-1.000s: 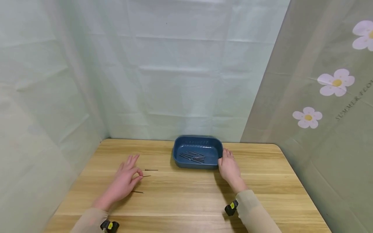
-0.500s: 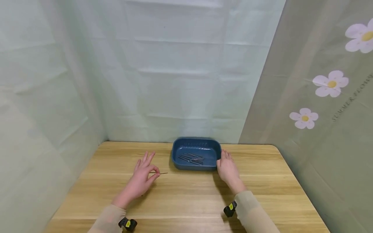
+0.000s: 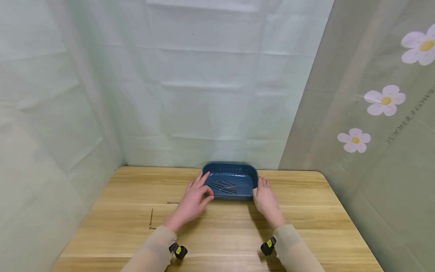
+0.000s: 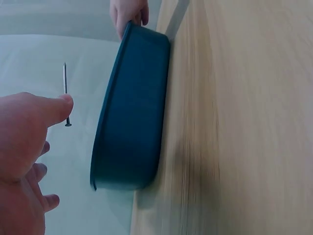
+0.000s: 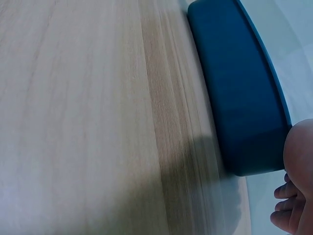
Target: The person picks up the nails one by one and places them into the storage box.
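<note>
My left hand is at the near left corner of a blue rectangular dish, pinching a nail between thumb and index finger. In the left wrist view the nail's head sticks out below the thumb and its point above; the other fingers are spread. Several dark nails lie inside the dish. At the dish's right end, my right hand holds the near corner, thumb on the front and fingers along the side. The right wrist view shows only part of this hand, against the dish wall.
On the wooden table, left of the dish, lie a nail, an upright-lying nail and another nail partly hidden by the left sleeve. A pale curtain hangs behind the table's back edge.
My left hand has picked up a nail from the table and carried it rightward to the dish's left end. The right hand has stayed at the dish.
</note>
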Motion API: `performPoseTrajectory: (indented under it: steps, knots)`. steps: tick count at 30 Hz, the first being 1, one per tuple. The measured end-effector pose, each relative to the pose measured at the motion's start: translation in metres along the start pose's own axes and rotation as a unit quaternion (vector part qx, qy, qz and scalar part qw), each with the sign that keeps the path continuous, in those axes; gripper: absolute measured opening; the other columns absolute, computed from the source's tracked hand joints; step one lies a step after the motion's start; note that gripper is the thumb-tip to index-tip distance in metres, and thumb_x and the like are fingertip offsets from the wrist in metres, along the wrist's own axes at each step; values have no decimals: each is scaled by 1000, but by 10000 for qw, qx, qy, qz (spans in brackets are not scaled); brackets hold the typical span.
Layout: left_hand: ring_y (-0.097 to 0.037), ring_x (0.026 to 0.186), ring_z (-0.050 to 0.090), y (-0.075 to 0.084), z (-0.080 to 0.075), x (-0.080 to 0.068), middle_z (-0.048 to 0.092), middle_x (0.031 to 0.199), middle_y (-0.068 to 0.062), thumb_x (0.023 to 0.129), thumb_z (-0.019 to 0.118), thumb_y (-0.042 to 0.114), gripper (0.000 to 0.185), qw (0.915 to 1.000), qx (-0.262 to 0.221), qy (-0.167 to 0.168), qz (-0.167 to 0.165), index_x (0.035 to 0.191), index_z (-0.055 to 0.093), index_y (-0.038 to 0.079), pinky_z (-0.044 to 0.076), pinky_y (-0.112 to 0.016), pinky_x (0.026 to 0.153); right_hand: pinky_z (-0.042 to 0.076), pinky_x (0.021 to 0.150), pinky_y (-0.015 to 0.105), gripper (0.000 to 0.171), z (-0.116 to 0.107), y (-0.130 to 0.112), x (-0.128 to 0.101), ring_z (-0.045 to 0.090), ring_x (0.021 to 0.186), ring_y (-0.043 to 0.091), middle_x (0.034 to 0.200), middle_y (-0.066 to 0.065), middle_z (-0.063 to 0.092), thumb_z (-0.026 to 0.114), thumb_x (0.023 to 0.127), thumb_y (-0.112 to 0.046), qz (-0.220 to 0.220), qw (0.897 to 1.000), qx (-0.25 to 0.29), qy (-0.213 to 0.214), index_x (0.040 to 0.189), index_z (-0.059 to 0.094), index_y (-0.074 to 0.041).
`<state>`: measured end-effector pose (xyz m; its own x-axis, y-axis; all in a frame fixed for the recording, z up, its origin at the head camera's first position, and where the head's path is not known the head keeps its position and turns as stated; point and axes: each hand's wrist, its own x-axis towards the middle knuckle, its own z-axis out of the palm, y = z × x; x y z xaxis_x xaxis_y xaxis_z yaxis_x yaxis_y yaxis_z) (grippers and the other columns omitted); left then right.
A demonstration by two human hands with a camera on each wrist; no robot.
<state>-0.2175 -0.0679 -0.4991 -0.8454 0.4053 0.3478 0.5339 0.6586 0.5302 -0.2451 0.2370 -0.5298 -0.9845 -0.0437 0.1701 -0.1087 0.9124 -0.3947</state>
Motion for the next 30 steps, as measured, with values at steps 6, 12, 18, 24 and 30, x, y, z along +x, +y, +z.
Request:
performPoseTrajectory:
  steps: [6, 12, 18, 24, 30]
  knots:
    - [-41, 162, 19, 8, 17, 12, 33, 172, -16, 99, 79, 15, 16, 9999, -44, 48, -124, 91, 68, 23, 17, -71, 125, 34, 123, 57, 59, 1, 1, -3, 40, 149, 53, 158, 36, 44, 45, 107, -16, 55, 10000, -2, 18, 155, 38, 18]
    - [-43, 161, 20, 12, 31, 19, 37, 170, -19, 99, 80, 16, 15, 9994, 52, 161, -289, 91, 69, 22, 18, -73, 123, 35, 122, 58, 59, 2, 0, -4, 40, 149, 53, 159, 36, 43, 45, 108, -16, 94, 9999, 16, -55, 156, 37, 18]
    - [-48, 159, 23, 8, 33, 29, 40, 167, -23, 98, 80, 13, 16, 9988, 179, 333, -310, 89, 69, 19, 23, -77, 119, 34, 123, 58, 59, 1, 0, -3, 39, 149, 53, 160, 36, 42, 44, 108, -16, 128, 9999, 70, -14, 156, 36, 18]
    - [-45, 159, 23, -3, 28, 49, 39, 168, -21, 100, 79, 16, 15, 9951, 962, -54, -206, 88, 70, 20, 23, -78, 119, 34, 123, 58, 59, -1, -1, -1, 40, 149, 53, 159, 35, 43, 45, 108, -16, 86, 9999, 88, 20, 156, 37, 18]
    - [-44, 162, 16, -14, 16, 68, 29, 173, -19, 98, 81, 17, 16, 9770, 1945, -876, 4, 84, 73, 20, 13, -79, 121, 36, 122, 58, 59, -1, -2, 0, 42, 147, 54, 158, 36, 44, 46, 108, -15, 34, 10000, 54, 32, 155, 38, 18]
